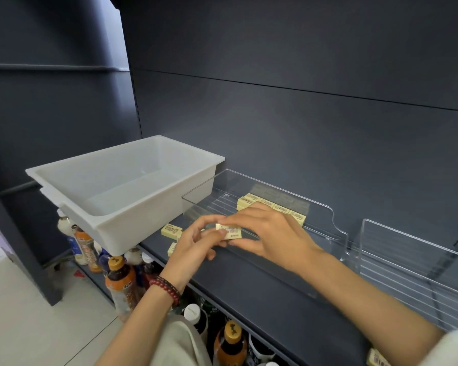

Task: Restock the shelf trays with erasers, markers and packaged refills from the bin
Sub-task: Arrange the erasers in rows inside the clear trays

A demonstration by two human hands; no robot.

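The left hand [196, 243] and right hand [271, 233] both pinch one eraser [229, 231] in their fingers, over the clear tray's [315, 204] front lip. It likely goes flat, label up, snug against the row of erasers [275, 207] at one o'clock. Loose erasers [171, 230] wait at nine o'clock, beside the bin [143, 228].

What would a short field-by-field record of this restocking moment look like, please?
held item: eraser, pinched between left hand and right hand
clear tray: stocked erasers at its back
white bin: on the shelf, left of the clear tray
loose erasers: on the shelf by the white bin
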